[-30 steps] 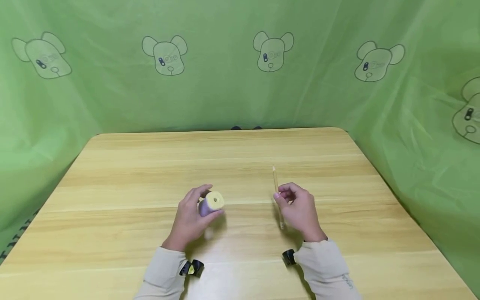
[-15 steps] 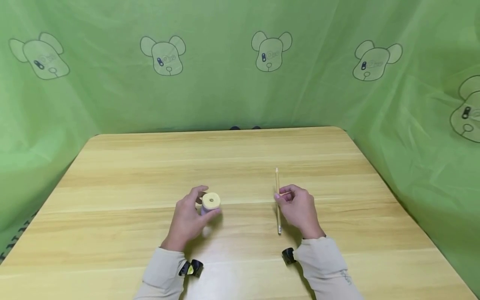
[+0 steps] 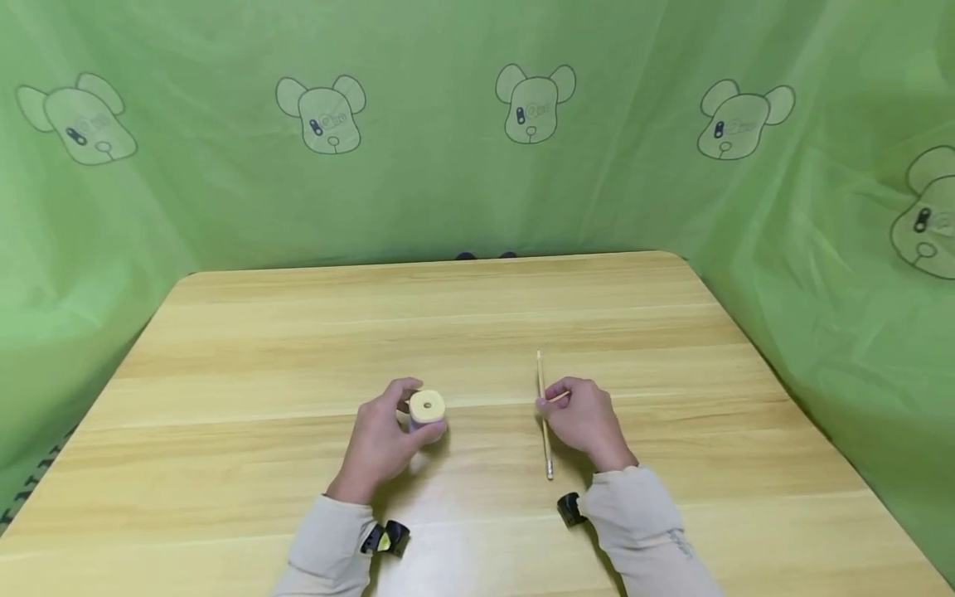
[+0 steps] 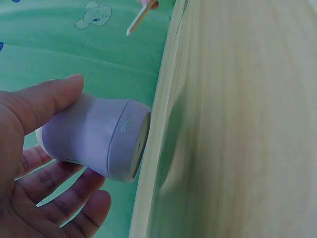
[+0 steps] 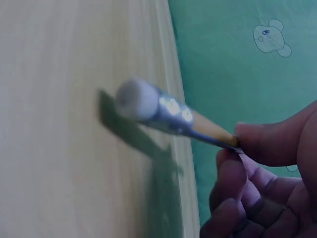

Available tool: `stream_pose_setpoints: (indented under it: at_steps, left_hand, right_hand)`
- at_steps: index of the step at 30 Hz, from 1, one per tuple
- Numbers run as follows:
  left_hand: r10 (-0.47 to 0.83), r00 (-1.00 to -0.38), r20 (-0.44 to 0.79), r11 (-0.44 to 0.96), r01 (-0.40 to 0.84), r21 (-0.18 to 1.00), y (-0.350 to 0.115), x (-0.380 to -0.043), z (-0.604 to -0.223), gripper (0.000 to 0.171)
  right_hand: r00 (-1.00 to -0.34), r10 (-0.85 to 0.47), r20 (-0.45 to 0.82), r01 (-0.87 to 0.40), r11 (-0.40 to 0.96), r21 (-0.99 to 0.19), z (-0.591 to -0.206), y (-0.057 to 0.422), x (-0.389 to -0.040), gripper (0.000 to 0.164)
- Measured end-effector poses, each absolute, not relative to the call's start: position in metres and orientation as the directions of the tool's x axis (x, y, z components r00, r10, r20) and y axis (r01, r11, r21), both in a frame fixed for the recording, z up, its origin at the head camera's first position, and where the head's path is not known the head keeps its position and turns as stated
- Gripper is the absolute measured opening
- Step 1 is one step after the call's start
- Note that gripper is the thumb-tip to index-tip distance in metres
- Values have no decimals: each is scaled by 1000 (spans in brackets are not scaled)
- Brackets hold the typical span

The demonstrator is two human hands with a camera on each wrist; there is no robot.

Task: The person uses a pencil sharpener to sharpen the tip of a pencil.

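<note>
My left hand point(image 3: 379, 435) grips a small purple pencil sharpener point(image 3: 428, 405) by its sides. Its cream top, with a small round hole in the middle, faces up in the head view. In the left wrist view the purple body point(image 4: 89, 129) shows a waisted shape, and its base is apart from the tabletop. To the right, thumb and fingertips of my right hand point(image 3: 585, 420) pinch a yellow pencil point(image 3: 547, 448) near its middle. The pencil's light tip points away from me. Its eraser end point(image 5: 141, 101) comes toward the right wrist camera, above the table.
Both hands are over a light wood-grain table point(image 3: 298, 332). Green curtain point(image 3: 418, 191) with mouse-head drawings hangs behind the table and along its sides. Each wrist carries a black camera strap, such as the left strap point(image 3: 385, 539).
The right hand has come slightly nearer to me, and the pencil's eraser end has swung toward me and left. The sharpener has tipped more upright, its top now facing up.
</note>
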State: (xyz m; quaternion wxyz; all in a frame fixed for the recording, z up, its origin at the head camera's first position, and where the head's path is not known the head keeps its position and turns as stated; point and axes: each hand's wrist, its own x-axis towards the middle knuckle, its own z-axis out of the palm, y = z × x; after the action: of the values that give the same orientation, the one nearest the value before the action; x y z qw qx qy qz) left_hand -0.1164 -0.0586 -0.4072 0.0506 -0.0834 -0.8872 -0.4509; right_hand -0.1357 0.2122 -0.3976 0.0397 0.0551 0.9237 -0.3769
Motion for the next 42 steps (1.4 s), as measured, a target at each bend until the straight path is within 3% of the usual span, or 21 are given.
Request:
stream_pose_setpoints:
  at_steps: [14, 42]
  left_hand:
    - [150, -982, 116, 590, 183, 786, -57, -116, -409, 55]
    - [180, -980, 89, 582, 179, 793, -57, -116, -409, 49]
  right_hand:
    - [-981, -47, -190, 104, 696, -711, -402, 188, -133, 13]
    - [-973, -49, -224, 118, 731, -673, -405, 184, -132, 11]
